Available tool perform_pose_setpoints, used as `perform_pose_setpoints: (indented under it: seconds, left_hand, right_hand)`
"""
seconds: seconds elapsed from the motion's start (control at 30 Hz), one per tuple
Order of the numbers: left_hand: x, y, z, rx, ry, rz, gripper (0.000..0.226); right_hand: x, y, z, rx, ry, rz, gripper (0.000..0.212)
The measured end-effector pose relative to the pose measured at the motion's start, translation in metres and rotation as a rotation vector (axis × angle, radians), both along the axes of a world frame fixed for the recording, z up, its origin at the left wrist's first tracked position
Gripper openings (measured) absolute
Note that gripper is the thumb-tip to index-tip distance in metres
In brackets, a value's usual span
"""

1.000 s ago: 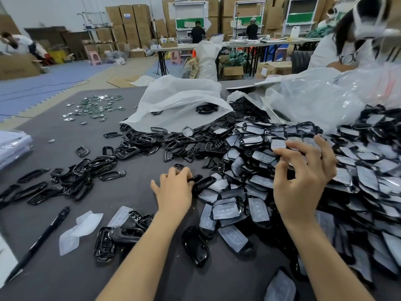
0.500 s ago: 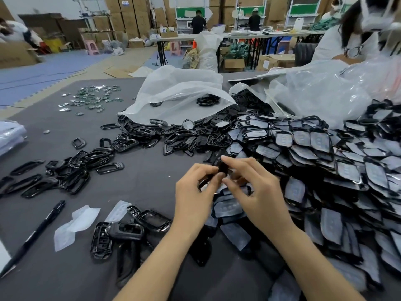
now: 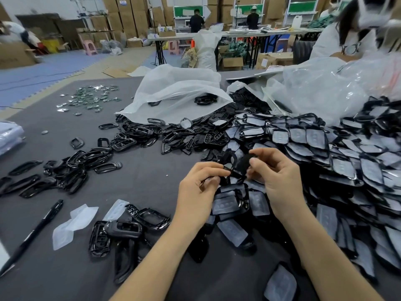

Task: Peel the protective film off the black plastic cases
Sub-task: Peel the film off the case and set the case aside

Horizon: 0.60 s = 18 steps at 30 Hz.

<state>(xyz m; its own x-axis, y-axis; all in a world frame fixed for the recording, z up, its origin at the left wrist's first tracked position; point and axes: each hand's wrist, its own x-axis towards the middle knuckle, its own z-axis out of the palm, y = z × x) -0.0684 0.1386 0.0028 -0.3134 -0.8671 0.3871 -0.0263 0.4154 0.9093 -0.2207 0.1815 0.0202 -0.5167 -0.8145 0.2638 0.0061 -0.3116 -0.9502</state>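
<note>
While the heap (image 3: pixel 347 161) is lying alongside on the bench (image 3: pixel 141 187), the left hand (image 3: pixel 199 190) is pinching a case (image 3: pixel 240 162) in its grip, and the right hand (image 3: pixel 280 183) is gripping its other end.

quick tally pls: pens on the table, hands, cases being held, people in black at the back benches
pen: 1
hands: 2 (left hand, right hand)
case held between both hands: 1
people in black: 2
total: 6
</note>
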Motion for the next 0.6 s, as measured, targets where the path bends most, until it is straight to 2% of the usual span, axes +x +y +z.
perform_pose_setpoints:
  seconds: [0.13,0.27,0.37,0.47,0.6]
  left_hand:
    - [-0.002,-0.002,-0.003,0.029,0.032,0.001,0.04]
    - [-0.001,-0.004,-0.008,0.026,0.021,0.013,0.036]
    - [0.003,-0.006,-0.008,0.002,-0.015,0.108,0.035]
    - [0.01,-0.018,-0.013,-0.203,-0.331,0.256,0.028]
    - [0.019,-0.031,-0.024,-0.086,-0.744,0.169,0.04]
  right_hand:
    - [0.002,-0.002,-0.002,0.006,-0.111,0.059,0.017]
    - [0.004,-0.002,-0.003,0.018,-0.138,0.092,0.017]
    - [0.004,-0.002,-0.002,0.007,-0.159,0.081,0.019]
    - [0.002,-0.001,-0.001,-0.003,-0.175,0.065,0.023]
    - [0.002,-0.001,-0.001,0.03,-0.177,0.064,0.03]
